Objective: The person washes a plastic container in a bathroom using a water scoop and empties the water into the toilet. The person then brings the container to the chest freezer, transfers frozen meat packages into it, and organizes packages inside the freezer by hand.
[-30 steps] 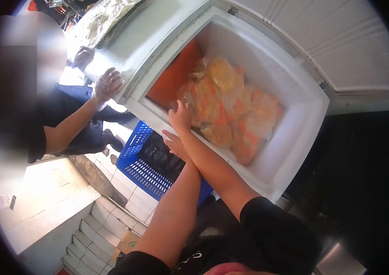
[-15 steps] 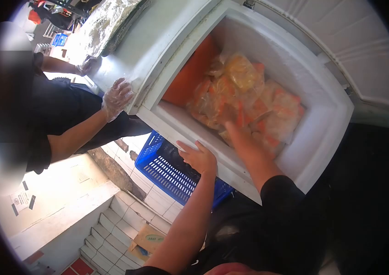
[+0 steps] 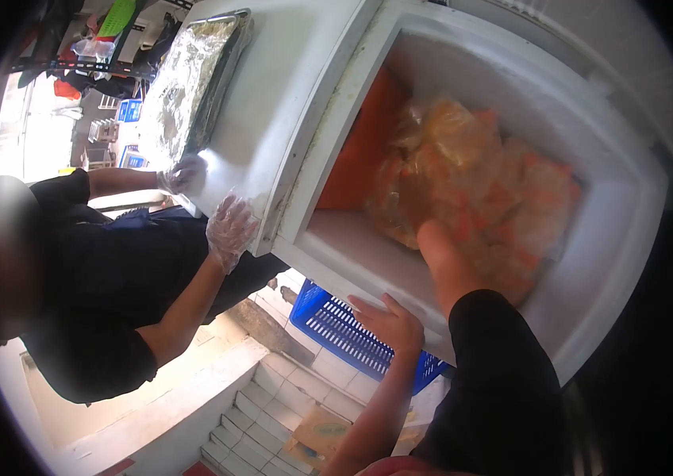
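A chest freezer (image 3: 626, 246) stands open before me, with clear plastic bags of orange and yellow food (image 3: 503, 190) heaped inside. My right arm reaches down into it. The right hand (image 3: 432, 236) is sunk among the bags, its fingers hidden and blurred, and I cannot tell whether it grips one. A yellowish bag (image 3: 451, 131) lies on the pile just beyond it. My left hand (image 3: 394, 324) rests at the near rim, fingers stretched and thumb apart, holding nothing. An orange surface (image 3: 356, 147) lines the freezer's left end.
Left of me stands a person in dark clothes, with plastic-gloved hands (image 3: 233, 226) by the freezer's white top (image 3: 273, 95). A tray under shiny wrap (image 3: 186, 87) lies on that top. Below the near rim is a blue crate (image 3: 336, 325). Cardboard (image 3: 317, 436) lies near tiled steps (image 3: 253, 408).
The whole view has shifted, so the freezer sits further right. My right hand is deeper among the bags and less visible. My left hand stays at the rim.
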The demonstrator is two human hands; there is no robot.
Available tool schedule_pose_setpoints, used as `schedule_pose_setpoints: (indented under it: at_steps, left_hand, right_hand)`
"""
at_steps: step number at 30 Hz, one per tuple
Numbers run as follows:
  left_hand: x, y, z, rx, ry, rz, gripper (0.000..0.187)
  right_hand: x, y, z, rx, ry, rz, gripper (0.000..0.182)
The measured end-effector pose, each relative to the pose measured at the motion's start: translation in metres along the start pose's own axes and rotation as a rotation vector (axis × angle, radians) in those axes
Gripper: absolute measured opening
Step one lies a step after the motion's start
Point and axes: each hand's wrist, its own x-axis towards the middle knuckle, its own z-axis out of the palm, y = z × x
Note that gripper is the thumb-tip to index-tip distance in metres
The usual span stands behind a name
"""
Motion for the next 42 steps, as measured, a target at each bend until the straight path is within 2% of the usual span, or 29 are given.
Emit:
schedule_pose_setpoints:
  at_steps: [1, 2, 4, 5, 7, 11, 13, 15, 16, 18, 22, 24, 25, 27, 28, 29, 32, 33, 34, 35, 36, 38, 39, 40, 42]
  left_hand:
    - [0.0, -0.001, 0.001, 0.039, 0.002, 0.018, 0.07]
    - [-0.002, -0.003, 0.001, 0.081, 0.0, 0.035, 0.069]
    - [-0.001, 0.002, -0.001, 0.082, -0.011, 0.017, 0.07]
    - [-0.002, 0.003, -0.003, 0.077, -0.021, 0.011, 0.07]
    - [0.0, 0.003, -0.002, 0.06, -0.021, 0.019, 0.07]
    - [0.0, 0.001, 0.0, 0.053, -0.01, 0.026, 0.07]
    - [-0.001, 0.0, -0.001, 0.075, 0.002, 0.058, 0.071]
    - [-0.001, 0.0, 0.0, 0.05, 0.002, 0.05, 0.071]
    - [-0.001, 0.001, 0.0, 0.019, 0.009, 0.049, 0.071]
    - [-0.002, 0.003, -0.001, 0.011, -0.01, 0.022, 0.071]
    - [0.001, 0.003, 0.0, -0.026, -0.005, 0.011, 0.072]
    - [0.0, -0.001, 0.003, 0.003, 0.012, 0.038, 0.072]
    - [-0.001, -0.002, 0.003, 0.031, 0.025, 0.076, 0.072]
    - [-0.005, -0.001, 0.0, 0.067, 0.009, 0.041, 0.072]
    - [-0.003, 0.002, 0.001, 0.088, -0.005, 0.016, 0.071]
    - [0.0, 0.001, 0.005, 0.081, 0.012, 0.036, 0.071]
    - [-0.001, -0.008, 0.008, 0.087, 0.023, 0.046, 0.071]
    - [-0.002, 0.0, 0.004, 0.061, 0.017, 0.047, 0.07]
    - [-0.004, 0.003, 0.001, 0.028, 0.014, 0.054, 0.07]
    - [-0.003, 0.003, 0.0, 0.033, 0.016, 0.063, 0.07]
    - [-0.003, 0.003, 0.0, 0.038, 0.018, 0.071, 0.07]
    - [-0.002, 0.002, 0.001, 0.008, 0.001, 0.047, 0.069]
    - [-0.002, 0.001, 0.003, 0.026, -0.001, 0.035, 0.07]
    - [-0.004, 0.0, 0.002, 0.027, -0.007, 0.02, 0.07]
    - [-0.004, 0.004, 0.0, 0.028, -0.004, 0.023, 0.069]
  right_hand:
    - [-0.001, 0.0, 0.004, -0.109, 0.123, -0.008, 0.022]
    - [-0.001, 0.002, 0.007, -0.109, 0.107, -0.016, 0.022]
    - [0.012, 0.01, 0.007, -0.162, -0.087, -0.063, 0.022]
    - [0.014, 0.017, 0.008, -0.17, -0.096, -0.065, 0.022]
    - [0.022, 0.031, -0.012, 0.113, -0.177, -0.138, 0.024]
    - [0.038, 0.057, -0.056, -0.055, -0.313, -0.046, 0.027]
    - [0.054, 0.095, -0.048, 0.199, -0.068, -0.308, 0.03]
    - [0.064, 0.115, -0.043, 0.348, 0.176, -0.3, 0.034]
    - [0.069, 0.117, -0.056, 0.344, 0.161, -0.295, 0.034]
    - [0.081, 0.112, -0.095, 0.21, -0.082, -0.129, 0.039]
    - [0.098, 0.09, -0.088, 0.095, -0.061, -0.06, 0.041]
    - [0.085, 0.04, -0.13, 0.458, 0.43, 0.086, 0.048]
    - [0.078, 0.025, -0.141, 0.462, 0.425, 0.083, 0.048]
    - [0.061, 0.003, -0.156, 0.428, 0.43, 0.396, 0.064]
    - [0.051, 0.002, -0.157, 0.441, 0.44, 0.398, 0.064]
    - [0.045, 0.004, -0.155, 0.652, 0.311, 0.326, 0.062]
    - [0.047, -0.028, -0.157, 1.14, 0.139, 0.23, 0.048]
    - [0.043, -0.045, -0.178, 1.328, 0.072, 0.213, 0.043]
    - [0.039, -0.059, -0.191, 1.268, 0.101, 0.079, 0.032]
    - [0.046, -0.067, -0.176, 1.143, 0.121, 0.024, 0.027]
    - [0.047, -0.064, -0.175, 1.144, 0.135, 0.028, 0.027]
    - [0.057, -0.055, -0.176, 1.036, -0.036, 0.128, 0.035]
    - [0.053, -0.042, -0.191, 1.02, -0.108, 0.181, 0.05]
    - [0.071, -0.012, -0.143, 0.879, -0.013, 0.152, 0.057]
    - [0.082, 0.034, -0.11, 0.543, 0.101, 0.036, 0.052]
